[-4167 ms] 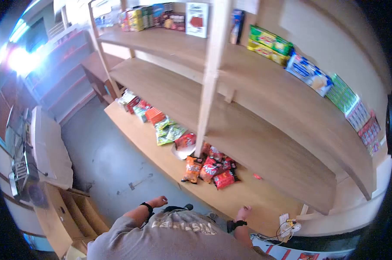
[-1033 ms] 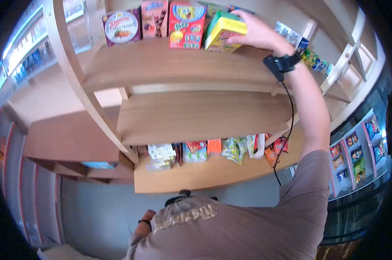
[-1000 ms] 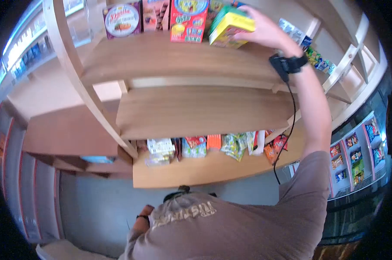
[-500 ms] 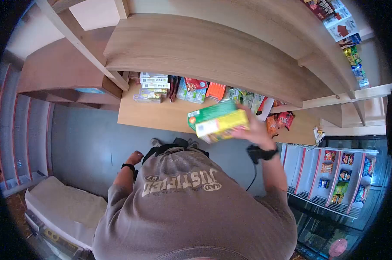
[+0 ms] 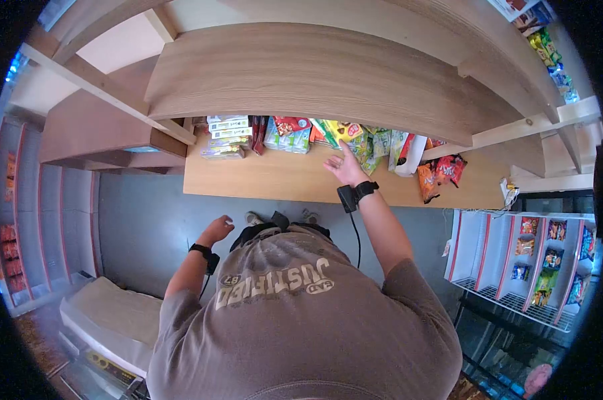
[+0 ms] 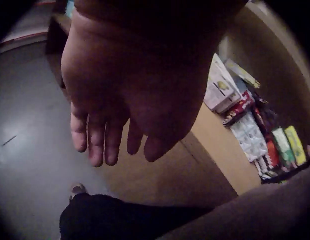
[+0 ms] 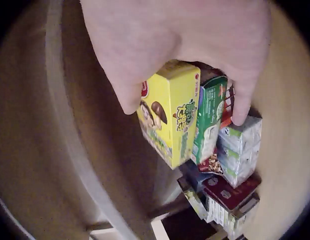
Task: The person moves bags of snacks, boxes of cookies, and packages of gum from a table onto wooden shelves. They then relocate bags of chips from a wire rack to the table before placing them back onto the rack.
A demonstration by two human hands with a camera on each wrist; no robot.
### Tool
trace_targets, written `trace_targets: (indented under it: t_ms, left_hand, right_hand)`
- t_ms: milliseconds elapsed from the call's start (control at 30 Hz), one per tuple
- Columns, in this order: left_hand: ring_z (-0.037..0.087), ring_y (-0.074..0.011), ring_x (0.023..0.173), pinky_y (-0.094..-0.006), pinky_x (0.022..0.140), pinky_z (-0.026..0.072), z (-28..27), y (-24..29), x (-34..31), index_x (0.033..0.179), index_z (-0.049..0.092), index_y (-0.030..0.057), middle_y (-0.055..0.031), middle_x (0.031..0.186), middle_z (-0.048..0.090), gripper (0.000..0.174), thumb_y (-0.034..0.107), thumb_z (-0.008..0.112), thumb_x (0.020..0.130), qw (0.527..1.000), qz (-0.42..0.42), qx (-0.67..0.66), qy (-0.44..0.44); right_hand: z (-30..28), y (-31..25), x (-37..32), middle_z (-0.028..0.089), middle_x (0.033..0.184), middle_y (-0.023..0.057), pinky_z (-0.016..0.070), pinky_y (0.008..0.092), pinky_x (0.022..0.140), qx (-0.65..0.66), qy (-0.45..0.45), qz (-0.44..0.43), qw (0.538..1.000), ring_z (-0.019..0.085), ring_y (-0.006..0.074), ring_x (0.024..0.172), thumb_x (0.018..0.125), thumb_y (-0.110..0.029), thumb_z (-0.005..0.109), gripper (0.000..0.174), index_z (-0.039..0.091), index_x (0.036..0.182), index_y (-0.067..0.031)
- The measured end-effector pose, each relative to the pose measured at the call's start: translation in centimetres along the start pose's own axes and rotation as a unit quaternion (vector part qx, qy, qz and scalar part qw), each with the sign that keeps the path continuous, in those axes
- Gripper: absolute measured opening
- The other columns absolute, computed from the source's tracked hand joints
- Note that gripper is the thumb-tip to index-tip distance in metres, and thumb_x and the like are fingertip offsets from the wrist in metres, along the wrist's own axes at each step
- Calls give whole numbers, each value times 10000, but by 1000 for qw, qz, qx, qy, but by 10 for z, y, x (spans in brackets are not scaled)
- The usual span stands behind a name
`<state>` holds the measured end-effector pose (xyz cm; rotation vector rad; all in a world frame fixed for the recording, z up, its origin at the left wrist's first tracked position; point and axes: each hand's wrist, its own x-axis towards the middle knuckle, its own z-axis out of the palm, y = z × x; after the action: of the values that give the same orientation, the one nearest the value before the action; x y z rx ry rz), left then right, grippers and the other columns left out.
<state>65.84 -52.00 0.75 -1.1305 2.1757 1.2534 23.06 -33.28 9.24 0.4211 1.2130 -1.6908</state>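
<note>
grey-brown T-shirt (image 5: 315, 340), pale lettering (image 5: 273, 284), black wrist straps (image 5: 366, 190)

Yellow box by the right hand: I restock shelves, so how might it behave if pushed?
The yellow box has flat faces and square edges, so it is probably fairly stiff. Those sides should let it slide rather than roll. The green box is close alongside, so pushing that way might shift both.

I look down from the head, close past the fingers (image 6: 112, 145) from each wrist; all share the yellow box (image 7: 171, 115), the dim left probably.
</note>
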Motion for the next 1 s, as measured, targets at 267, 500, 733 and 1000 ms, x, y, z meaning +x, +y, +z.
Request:
trace_targets:
  t_ms: [267, 500, 733, 1000]
  left_hand:
    - [617, -263, 899, -346, 801, 491, -88, 226, -69, 1107, 551, 38, -121, 1019, 619, 298, 153, 595, 835, 947, 309, 77, 32]
    - [548, -309, 1012, -402, 835, 463, -192, 409, -153, 1079, 537, 62, -127, 1113, 559, 371, 19, 639, 724, 709, 598, 201, 314]
    - [506, -317, 1067, -412, 920, 412, -312, 541, -199, 1106, 510, 40, -128, 1141, 548, 401, 61, 600, 716, 476, 589, 276, 592]
    - [371, -313, 1271, -401, 1047, 321, -428, 585, -176, 1333, 381, 65, -199, 1345, 401, 662, 142, 582, 707, 732, 290, 305, 536]
  right_hand:
    - [-18, 3, 29, 343, 1393, 131, 316, 437, 1053, 65, -136, -108, 983, 372, 274, 1265, 894, -317, 532, 516, 338, 1315, -89]
    - [-74, 10, 41, 544, 1172, 62, 401, 375, 914, 12, -146, -80, 986, 499, 214, 1080, 863, -386, 551, 383, 492, 1150, -139]
    - [-152, 33, 15, 601, 892, 35, 455, 326, 737, 39, -178, -6, 983, 572, 170, 798, 894, -298, 512, 223, 550, 986, -99]
    - [-218, 46, -21, 594, 764, 38, 455, 319, 654, 85, -97, 13, 992, 565, 178, 719, 864, -313, 553, 241, 575, 851, -74]
